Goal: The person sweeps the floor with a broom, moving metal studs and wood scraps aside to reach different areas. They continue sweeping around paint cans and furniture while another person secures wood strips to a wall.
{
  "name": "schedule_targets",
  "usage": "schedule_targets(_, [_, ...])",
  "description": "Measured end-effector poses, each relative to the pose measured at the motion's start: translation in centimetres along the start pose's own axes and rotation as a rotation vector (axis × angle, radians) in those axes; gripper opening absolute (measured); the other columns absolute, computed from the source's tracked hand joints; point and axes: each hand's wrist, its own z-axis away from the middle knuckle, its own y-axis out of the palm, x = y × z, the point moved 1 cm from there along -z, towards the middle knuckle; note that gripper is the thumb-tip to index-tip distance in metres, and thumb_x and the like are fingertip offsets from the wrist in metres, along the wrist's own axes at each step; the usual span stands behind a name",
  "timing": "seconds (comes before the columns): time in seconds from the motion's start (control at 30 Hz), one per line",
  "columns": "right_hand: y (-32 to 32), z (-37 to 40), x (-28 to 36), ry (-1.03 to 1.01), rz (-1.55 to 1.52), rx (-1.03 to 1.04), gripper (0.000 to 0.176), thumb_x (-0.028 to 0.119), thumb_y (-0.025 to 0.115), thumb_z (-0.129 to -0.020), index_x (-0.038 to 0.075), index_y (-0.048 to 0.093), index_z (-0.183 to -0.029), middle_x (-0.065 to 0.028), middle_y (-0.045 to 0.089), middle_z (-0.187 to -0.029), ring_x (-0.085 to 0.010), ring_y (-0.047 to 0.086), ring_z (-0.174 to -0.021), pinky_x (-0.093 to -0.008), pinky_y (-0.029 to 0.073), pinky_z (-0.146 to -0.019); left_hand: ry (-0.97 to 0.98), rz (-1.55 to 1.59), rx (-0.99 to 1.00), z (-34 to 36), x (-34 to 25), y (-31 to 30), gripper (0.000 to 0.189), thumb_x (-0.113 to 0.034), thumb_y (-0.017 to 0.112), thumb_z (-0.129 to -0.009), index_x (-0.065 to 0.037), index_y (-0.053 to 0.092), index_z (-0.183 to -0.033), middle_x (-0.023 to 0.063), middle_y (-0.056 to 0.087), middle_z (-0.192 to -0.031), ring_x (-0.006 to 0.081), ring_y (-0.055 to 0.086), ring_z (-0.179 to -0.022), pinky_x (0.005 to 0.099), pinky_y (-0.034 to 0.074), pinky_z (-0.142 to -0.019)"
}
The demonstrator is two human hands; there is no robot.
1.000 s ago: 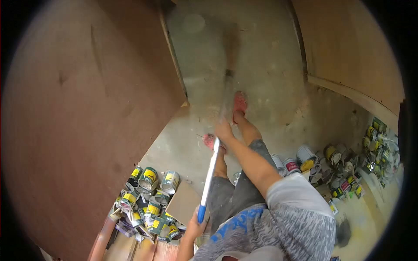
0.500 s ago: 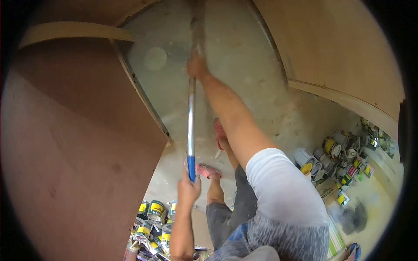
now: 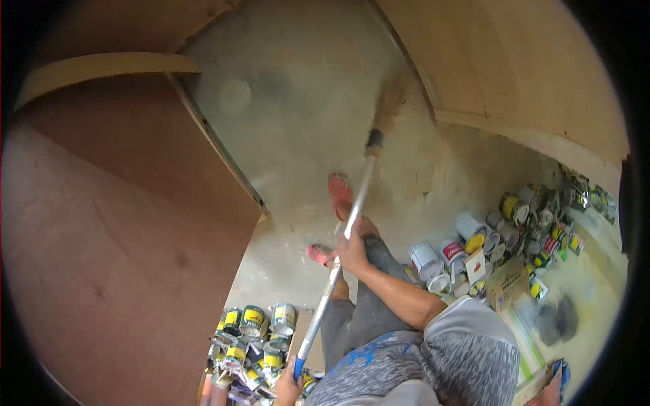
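Note:
A broom with a silvery metal handle slants across my legs. Its brown bristles rest on or just above the grey floor, near the base of the right-hand wooden panel, slightly blurred by motion. My right hand is wrapped round the middle of the handle, in front of my thigh. Low in the view, my left hand grips the blue end of the handle, close to my waist and partly cut by the frame's lower edge.
Several paint cans crowd the floor at lower left. More cans and a cardboard box stand at right. A large brown wooden panel flanks my left, a lighter one my right. My feet wear pink clogs.
Both hands have drawn back toward my body with the broom. Its handle has gone from nearly straight ahead to a slant, and the bristles have come nearer and to the right.

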Motion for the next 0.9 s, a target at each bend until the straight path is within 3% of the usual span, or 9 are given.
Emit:
schedule_targets(0.03, [0.9,0.9,2.3,0.002,-0.015,0.051,0.062,0.009,0.042,-0.087,0.004,0.005,-0.137,-0.0187,0.047,-0.104,-0.0211,0.05,-0.067,-0.0297,0.042,-0.058,-0.155,0.059,0.045,1.5,1.3,0.9,0.066,-0.009,0.062,-0.072,-0.012,0.034,-0.133,0.0213,0.056,-0.109,0.0376,0.058,-0.092,0.0376,0.047,-0.076])
schedule_targets(0.13, [4.1,-5.8,10.9,-0.088,0.051,0.17,0.055,0.017,0.044,-0.085,-0.002,0.022,-0.133,-0.0286,0.035,-0.129,-0.0387,0.036,-0.12,-0.0394,0.028,-0.1,-0.069,0.043,-0.12,-4.2,-5.6,-0.1,0.064,-0.009,0.059,-0.073,0.003,0.032,-0.13,0.0283,0.057,-0.088,0.0406,0.059,-0.074,0.0414,0.048,-0.064])
schedule_targets(0.27, [5.0,-18.3,9.9,-0.03,0.239,0.233,0.064,0.018,0.045,-0.085,-0.002,0.011,-0.135,-0.026,0.057,-0.093,-0.0352,0.058,-0.083,-0.0418,0.046,-0.073,0.012,0.028,-0.088,-14.4,-12.7,-5.2,0.064,-0.004,0.057,-0.075,-0.006,0.03,-0.133,0.0253,0.059,-0.078,0.037,0.06,-0.066,0.04,0.046,-0.056])
schedule_targets(0.47, [-0.4,-6.7,-11.5,0.107,0.071,-0.169,0.076,0.006,0.053,-0.075,-0.007,0.008,-0.134,-0.0322,0.035,-0.126,-0.0371,0.039,-0.117,-0.039,0.026,-0.101,0.073,-0.169,0.16,-6.6,-4.4,-4.0,0.071,-0.007,0.059,-0.072,-0.019,0.029,-0.135,0.0224,0.06,-0.079,0.0376,0.06,-0.069,0.0412,0.048,-0.06])
schedule_targets(0.53, [-1.8,-2.1,-14.4,0.033,0.354,-0.347,0.077,0.007,0.054,-0.075,-0.007,0.007,-0.135,-0.0303,0.035,-0.126,-0.0369,0.043,-0.112,-0.0408,0.031,-0.096,0.056,-0.207,0.194,-2.9,-2.1,-3.4,0.07,-0.011,0.061,-0.072,-0.025,0.032,-0.134,0.0199,0.061,-0.082,0.0362,0.06,-0.071,0.0398,0.05,-0.063])
schedule_targets(0.63, [-2.8,6.7,-2.9,0.326,-0.039,-0.114,0.077,0.005,0.052,-0.08,-0.003,0.001,-0.137,-0.0232,0.046,-0.111,-0.022,0.058,-0.074,-0.0294,0.05,-0.057,-0.007,0.035,0.226,2.9,-1.5,-4.9,0.066,-0.014,0.062,-0.07,-0.027,0.039,-0.13,0.0163,0.062,-0.084,0.0349,0.06,-0.071,0.0381,0.05,-0.065])
schedule_targets(0.73, [-0.6,14.3,-3.8,0.27,-0.212,-0.026,0.067,0.004,0.052,-0.082,-0.004,0.01,-0.134,-0.0192,0.048,-0.099,-0.0225,0.057,-0.07,-0.0339,0.052,-0.058,0.143,0.162,0.15,12.7,2.9,-5.5,0.064,-0.012,0.062,-0.068,-0.019,0.043,-0.128,0.015,0.061,-0.08,0.0326,0.059,-0.065,0.0375,0.048,-0.061])
schedule_targets(0.8, [2.4,22.1,-2.0,0.25,-0.248,0.124,0.02,0.007,0.051,-0.085,0.0,0.037,-0.096,-0.01,0.051,-0.074,-0.0223,0.055,-0.061,-0.0379,0.052,-0.057,0.277,0.139,-0.037,21.0,6.3,-6.3,0.062,-0.011,0.062,-0.067,-0.014,0.045,-0.126,0.0151,0.06,-0.075,0.0309,0.059,-0.062,0.0368,0.047,-0.058])
schedule_targets(0.9, [7.4,32.3,-2.8,0.474,-0.184,0.418,0.028,0.005,0.055,-0.083,-0.005,0.035,-0.099,-0.015,0.052,-0.082,-0.0257,0.059,-0.069,-0.0422,0.054,-0.059,0.181,0.117,-0.16,33.7,10.4,-4.9,0.061,-0.012,0.065,-0.065,-0.007,0.048,-0.123,0.0156,0.059,-0.07,0.0293,0.058,-0.059,0.0353,0.046,-0.055])
